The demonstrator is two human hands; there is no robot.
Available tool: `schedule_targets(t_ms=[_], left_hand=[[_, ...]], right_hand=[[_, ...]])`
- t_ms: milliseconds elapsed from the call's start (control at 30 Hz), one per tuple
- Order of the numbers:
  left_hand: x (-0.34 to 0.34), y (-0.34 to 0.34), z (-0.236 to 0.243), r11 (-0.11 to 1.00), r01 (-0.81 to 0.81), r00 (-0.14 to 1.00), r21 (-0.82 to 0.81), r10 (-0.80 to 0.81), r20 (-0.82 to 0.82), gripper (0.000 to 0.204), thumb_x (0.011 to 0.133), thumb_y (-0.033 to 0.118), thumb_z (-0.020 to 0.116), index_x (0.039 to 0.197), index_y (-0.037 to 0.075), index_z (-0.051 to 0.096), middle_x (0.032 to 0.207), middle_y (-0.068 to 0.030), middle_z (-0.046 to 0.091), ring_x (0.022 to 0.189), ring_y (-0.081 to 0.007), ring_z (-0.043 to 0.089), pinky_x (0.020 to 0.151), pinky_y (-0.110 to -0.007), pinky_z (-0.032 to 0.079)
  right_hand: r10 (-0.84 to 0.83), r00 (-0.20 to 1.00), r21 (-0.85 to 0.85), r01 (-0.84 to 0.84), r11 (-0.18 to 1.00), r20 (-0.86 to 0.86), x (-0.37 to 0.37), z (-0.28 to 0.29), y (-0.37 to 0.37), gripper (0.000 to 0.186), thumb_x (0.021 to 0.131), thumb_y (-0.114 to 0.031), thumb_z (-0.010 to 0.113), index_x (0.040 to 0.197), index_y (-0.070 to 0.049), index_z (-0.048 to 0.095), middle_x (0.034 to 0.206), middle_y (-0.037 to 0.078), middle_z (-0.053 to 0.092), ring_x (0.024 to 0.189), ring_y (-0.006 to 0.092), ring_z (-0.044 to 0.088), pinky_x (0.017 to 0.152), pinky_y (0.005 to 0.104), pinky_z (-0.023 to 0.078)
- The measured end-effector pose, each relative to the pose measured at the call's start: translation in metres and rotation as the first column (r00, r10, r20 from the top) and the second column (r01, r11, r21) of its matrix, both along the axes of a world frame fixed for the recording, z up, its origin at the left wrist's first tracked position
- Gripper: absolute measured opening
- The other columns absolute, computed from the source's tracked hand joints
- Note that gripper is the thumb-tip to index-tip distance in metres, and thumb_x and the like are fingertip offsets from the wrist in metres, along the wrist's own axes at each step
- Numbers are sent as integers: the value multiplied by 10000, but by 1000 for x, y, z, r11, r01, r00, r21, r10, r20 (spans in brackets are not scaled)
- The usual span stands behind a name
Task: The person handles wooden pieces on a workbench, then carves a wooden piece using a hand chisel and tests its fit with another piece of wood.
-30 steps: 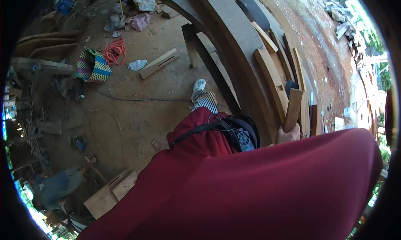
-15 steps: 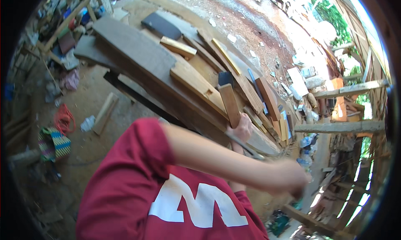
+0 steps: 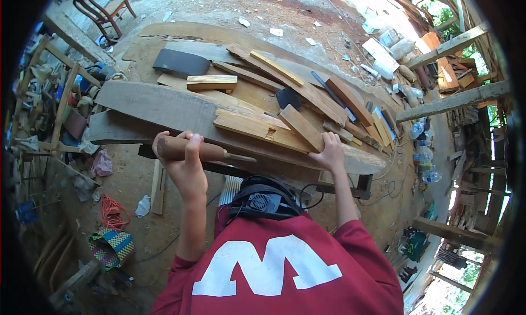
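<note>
My left hand (image 3: 186, 161) is closed round the thick brown wooden handle of a chisel (image 3: 192, 149). Its narrow metal blade points right, over the near edge of the timber. Further right, my right hand (image 3: 331, 154) grips the near end of a short flat wooden block (image 3: 302, 128), which lies slanted across the boards. Beside that block is a pale piece of wood (image 3: 246, 127) with a small notch cut into its top. Under both runs a long, thick grey-brown plank (image 3: 159, 101).
Several wood pieces, a small pale block (image 3: 212, 83) and a dark curved sheet (image 3: 181, 62) lie on the workbench (image 3: 164, 30). A chair (image 3: 104, 16) stands far left. A woven basket (image 3: 110, 247) is on the floor at left, plastic bottles (image 3: 423, 156) at right.
My left arm, which crossed my chest with its hand blurred at the right, has swung back left with the chisel. My right hand stays on the wooden block. The view has turned.
</note>
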State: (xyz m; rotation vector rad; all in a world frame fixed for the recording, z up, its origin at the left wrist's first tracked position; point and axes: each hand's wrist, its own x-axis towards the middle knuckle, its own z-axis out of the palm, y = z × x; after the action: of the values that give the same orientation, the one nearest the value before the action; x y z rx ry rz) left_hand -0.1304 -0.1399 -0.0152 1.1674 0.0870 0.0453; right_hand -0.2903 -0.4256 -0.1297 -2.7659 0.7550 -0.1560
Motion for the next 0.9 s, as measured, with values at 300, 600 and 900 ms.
schedule_targets(t_ms=[300,600,900], left_hand=[[-47,-30,4,973,112,962,201,-157,225,384,779,34,668,1073,13,423,926,-108,555,880,-169,560,827,-318,470],[-64,-62,12,987,-144,875,69,94,475,179,843,65,575,875,68,399,571,-47,480,493,-119,465,617,-385,527],[-61,-107,7,984,-174,818,-20,156,553,169,813,36,612,788,52,445,551,-24,497,469,-84,498,518,-288,523]], right_hand=[[266,956,157,-246,956,-123,11,15,-32,607,506,-425,787,902,-46,525,948,128,568,945,295,543,805,384,454],[379,919,175,-357,918,-113,2,6,-40,662,549,-470,758,994,-36,531,998,141,565,961,312,553,816,393,450],[356,934,52,-356,933,24,-3,-10,-38,591,672,-548,664,922,-29,534,949,129,583,962,289,550,819,384,433]])
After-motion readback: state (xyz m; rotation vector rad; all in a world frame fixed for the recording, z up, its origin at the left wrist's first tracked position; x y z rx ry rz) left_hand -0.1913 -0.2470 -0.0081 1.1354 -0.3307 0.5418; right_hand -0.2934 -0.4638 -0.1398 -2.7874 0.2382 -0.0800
